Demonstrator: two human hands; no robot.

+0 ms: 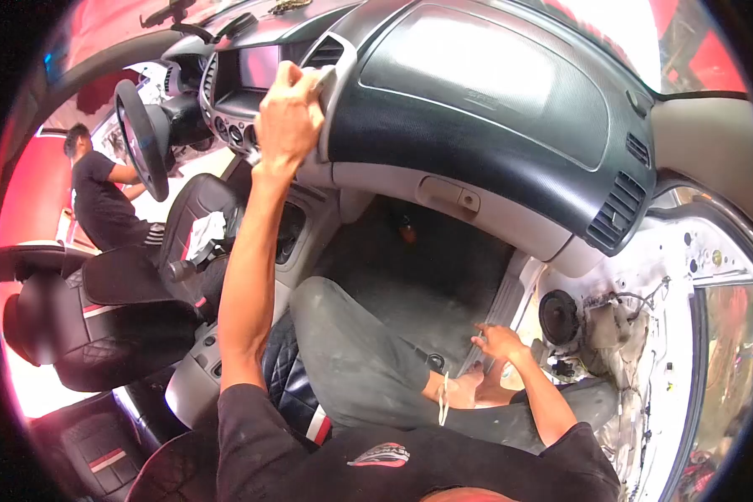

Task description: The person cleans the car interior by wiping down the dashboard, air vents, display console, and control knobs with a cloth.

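My left hand (289,121) is raised to the centre of the dashboard (443,109), its fingers curled closed against the silver trim beside the air vent (325,52). A small pale bit shows at its fingertips, too little to name. My right hand (502,343) rests low near my bare foot (464,386), index finger stretched out, and I see nothing in it. Right of the left hand runs the glove box lid with its latch (470,201). The radio screen (251,67) is just left of it.
A steering wheel (140,138) and black seats (130,280) are on the left. Beyond the far door opening, a person in dark clothes (100,192) bends down. The open passenger door, panel off, shows a speaker (559,316) and wiring (644,293).
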